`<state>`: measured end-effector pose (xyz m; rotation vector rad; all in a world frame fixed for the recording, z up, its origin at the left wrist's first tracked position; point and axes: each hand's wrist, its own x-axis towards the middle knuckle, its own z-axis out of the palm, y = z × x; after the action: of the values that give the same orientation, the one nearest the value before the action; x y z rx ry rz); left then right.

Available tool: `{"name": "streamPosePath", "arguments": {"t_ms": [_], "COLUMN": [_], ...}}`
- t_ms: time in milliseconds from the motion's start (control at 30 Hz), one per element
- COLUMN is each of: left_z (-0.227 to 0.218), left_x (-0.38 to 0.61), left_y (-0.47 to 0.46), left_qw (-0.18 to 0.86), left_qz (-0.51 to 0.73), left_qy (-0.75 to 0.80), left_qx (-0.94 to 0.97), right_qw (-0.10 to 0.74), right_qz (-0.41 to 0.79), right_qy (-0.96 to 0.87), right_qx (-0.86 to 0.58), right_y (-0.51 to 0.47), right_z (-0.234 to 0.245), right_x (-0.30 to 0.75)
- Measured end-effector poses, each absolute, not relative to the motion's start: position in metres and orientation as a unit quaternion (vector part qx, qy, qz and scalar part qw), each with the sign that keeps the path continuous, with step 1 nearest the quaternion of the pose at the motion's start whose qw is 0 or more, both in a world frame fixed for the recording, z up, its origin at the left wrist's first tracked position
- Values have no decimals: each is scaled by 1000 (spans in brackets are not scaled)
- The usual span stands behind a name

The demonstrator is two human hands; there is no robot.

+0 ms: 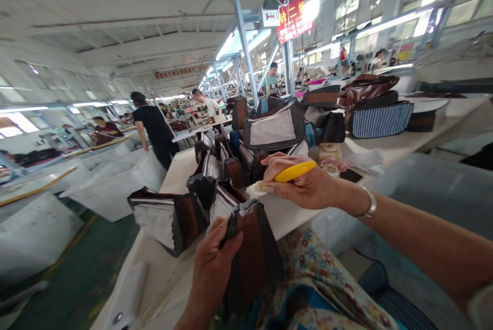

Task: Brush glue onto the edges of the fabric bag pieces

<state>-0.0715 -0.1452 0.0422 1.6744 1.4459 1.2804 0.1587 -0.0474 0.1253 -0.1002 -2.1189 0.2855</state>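
Note:
My left hand (pixel 214 258) grips the side of a brown and black bag (pixel 252 253) that stands upright on my lap against the table edge. Above the bag's open top, my right hand (pixel 298 183) is closed round a yellow-handled brush (pixel 295 171), whose pale bristles (pixel 256 188) point down toward the rim. A metal bracelet (pixel 368 205) circles my right wrist.
A row of unfinished bags (pixel 173 214) runs along the white table (pixel 181 165). Stacked bags, one striped (pixel 379 119), lie at the right. A small jar (pixel 329 151) stands behind my right hand. People work at far benches; one in black (pixel 154 127) stands left.

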Motion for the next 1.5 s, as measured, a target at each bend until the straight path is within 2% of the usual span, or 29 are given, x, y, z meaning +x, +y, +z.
{"name": "streamPosePath", "arguments": {"t_ms": [133, 200, 333, 433, 567, 733, 933, 1000, 1167, 1333, 1400, 1500], "left_z": [47, 51, 54, 54, 54, 54, 56, 57, 58, 55, 53, 51], "left_x": [-73, -74, -79, -82, -83, -82, -77, -77, -80, -78, -78, -78], "left_y": [-146, -147, -147, -147, -148, -149, -147, -147, -148, -146, -146, -147], "left_qw": [359, 400, 484, 509, 486, 413, 307, 287, 282, 293, 300, 296], "left_qz": [510, 520, 532, 539, 553, 546, 464, 443, 447, 448, 445, 446], "left_qy": [538, 537, 503, 485, 498, 505, 520, 516, 520, 519, 515, 512], "left_qx": [567, 531, 479, 464, 458, 525, 648, 674, 671, 667, 669, 671], "right_qw": [449, 437, 483, 484, 409, 470, 400, 413, 496, 393, 384, 400], "right_qz": [152, 143, 145, 152, 102, 149, 128, 129, 185, 141, 108, 148], "right_qy": [-881, -888, -862, -862, -907, -869, -902, -896, -845, -903, -902, -877], "right_qx": [17, 1, -52, -19, 4, -44, -99, -99, -81, -102, -166, -223], "right_y": [-47, -41, -35, -37, -37, -48, -48, -47, -56, -51, -46, -46], "right_z": [122, 117, 117, 118, 116, 130, 134, 136, 150, 147, 148, 152], "right_x": [151, 149, 152, 150, 148, 155, 126, 116, 109, 103, 102, 101]}}
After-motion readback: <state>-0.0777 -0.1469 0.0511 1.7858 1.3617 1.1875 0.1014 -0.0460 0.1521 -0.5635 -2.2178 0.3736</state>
